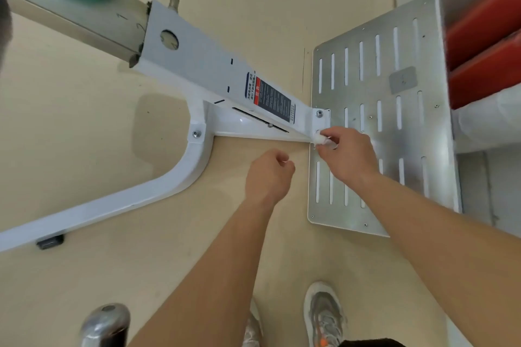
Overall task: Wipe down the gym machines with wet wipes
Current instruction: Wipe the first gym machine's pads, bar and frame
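**Working the wipe into the bolted joint**

The right hand (348, 155) pinches a small bunched wet wipe (320, 139) in its fingertips and presses it against the lower end of the white beam (203, 65). That end meets the left edge of the slotted metal plate (408, 127), just below a bolt (319, 113). The left hand (269, 175) hovers over the floor (84, 149) near the joint with its fingers curled in. Nothing shows in its grip, and it touches no part of the machine.

This looks like the corner-cleaning part of the step. A wad this tight suits seams and bolt heads, so I would circle the 2 fasteners at this bracket and run along the crease under the beam. For the flat faces, opening the wipe out would probably cover more per stroke. The printed label (272, 100) likely wants light pressure so its edges do not lift. The curved white leg (180, 175) and the plate's slots appear still to need passes. The free hand could steady the beam.
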Motion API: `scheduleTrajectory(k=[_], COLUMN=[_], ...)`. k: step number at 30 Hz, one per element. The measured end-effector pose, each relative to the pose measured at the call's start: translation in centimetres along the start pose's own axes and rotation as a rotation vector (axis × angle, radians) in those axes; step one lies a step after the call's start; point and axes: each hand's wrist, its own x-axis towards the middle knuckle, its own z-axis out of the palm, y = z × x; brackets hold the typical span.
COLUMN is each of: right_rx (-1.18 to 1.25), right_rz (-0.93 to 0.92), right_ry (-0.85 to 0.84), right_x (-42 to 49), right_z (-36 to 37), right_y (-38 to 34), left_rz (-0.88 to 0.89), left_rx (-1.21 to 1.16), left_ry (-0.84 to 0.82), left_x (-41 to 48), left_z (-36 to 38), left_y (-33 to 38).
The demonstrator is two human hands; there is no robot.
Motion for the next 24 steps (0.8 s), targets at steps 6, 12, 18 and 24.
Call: scheduleTrajectory(k=[6, 12, 18, 24], right_rx=[-0.087, -0.138, -0.207, -0.197], right_rz=[0.007, 0.004, -0.030, -0.098], right_ry=[-0.057, -0.064, -0.073, -0.094], right_x=[-2.8, -4.9, -7.1, -9.1], right_z=[-5.5, -12.2, -19.3, -26.5], right_y=[-3.6, -9.0, -15.0, -20.9], left_rz=[-0.065, -0.053, 0.015, 0.082], left_rx=[0.120, 0.210, 0.292, 0.345], left_ry=[-0.024, -0.068, -0.053, 0.002], left_x=[-4.9, -9.7, -13.5, -18.0], left_z=[-4.7, -8.6, -13.0, -18.5], left_y=[4.1, 11.1, 18.7, 25.8])
